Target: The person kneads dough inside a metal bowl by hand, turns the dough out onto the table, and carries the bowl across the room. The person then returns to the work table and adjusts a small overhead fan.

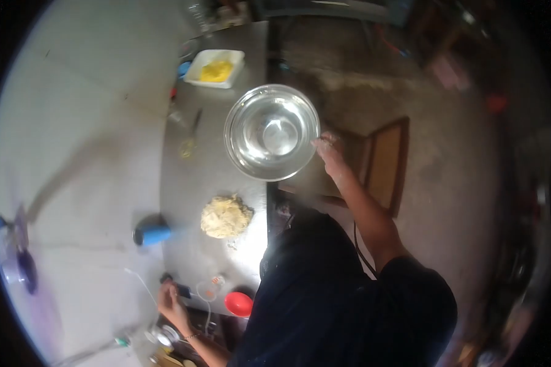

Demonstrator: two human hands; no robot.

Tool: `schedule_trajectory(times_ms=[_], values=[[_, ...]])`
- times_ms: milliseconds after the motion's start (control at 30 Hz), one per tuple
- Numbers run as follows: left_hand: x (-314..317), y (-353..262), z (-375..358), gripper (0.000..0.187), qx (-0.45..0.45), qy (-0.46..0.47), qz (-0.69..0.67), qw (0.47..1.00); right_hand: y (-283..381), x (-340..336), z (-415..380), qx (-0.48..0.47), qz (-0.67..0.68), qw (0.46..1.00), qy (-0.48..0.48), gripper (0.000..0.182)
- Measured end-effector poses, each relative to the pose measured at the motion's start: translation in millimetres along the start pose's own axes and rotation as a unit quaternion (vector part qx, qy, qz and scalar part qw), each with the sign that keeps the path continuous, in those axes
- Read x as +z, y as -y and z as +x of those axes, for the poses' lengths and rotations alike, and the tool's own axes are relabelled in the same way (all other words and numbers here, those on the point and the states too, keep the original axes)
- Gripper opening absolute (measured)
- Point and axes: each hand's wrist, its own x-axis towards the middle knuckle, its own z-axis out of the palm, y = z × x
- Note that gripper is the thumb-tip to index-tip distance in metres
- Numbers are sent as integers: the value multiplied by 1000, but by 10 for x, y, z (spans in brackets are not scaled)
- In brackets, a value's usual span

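Note:
My right hand pinches the right rim of a large shiny metal bowl, which looks empty. A rough mound of pale yellow dough sits on the metal table, below the bowl in view. My left hand is at the lower left, its fingers closed beside a small dark object; whether it holds this is unclear. Near that hand are a clear round item and a red bowl.
A white tray with yellow contents stands at the table's far end. A blue cylindrical object is by the wall. A yellowish small item lies left of the metal bowl. A brown chair stands at the right.

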Motion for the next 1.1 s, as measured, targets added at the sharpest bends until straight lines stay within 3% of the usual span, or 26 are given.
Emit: schedule_trajectory(times_ms=[67,200,300,400,433,533,600,700,800,933,1100], values=[[315,-179,242,19,38,73,15,997,-23,-431,-6,-21,-104,992,-72,12],[853,-683,403,26,39,188,88,977,-392,-936,214,-96,-130,950,-268,20],[1134,-740,400,31,17,222,112,968,-715,-1155,462,-62,-82,957,-273,18],[1148,-408,462,29,-13,259,173,950,-872,-1046,683,-43,-180,936,-300,15],[1205,-410,469,29,-16,250,232,940,-1027,-1032,871,-47,-228,924,-304,16],[1077,-106,489,27,-50,268,228,935,-1583,-986,1349,-24,-329,894,-302,20],[1246,-334,471,25,-133,281,343,886,-1749,-849,1564,30,-351,892,-284,23],[1199,-188,496,24,-202,355,344,846,-2257,-597,1848,101,-354,874,-318,25],[1549,-444,539,25,-347,321,327,818,-2917,-424,2067,69,-396,868,-291,25],[1762,-442,808,31,-339,347,312,817,-2663,-211,2023,174,-299,923,-167,16],[2220,-841,937,31,-310,292,285,859,-2728,101,2103,128,-333,923,-147,22]])
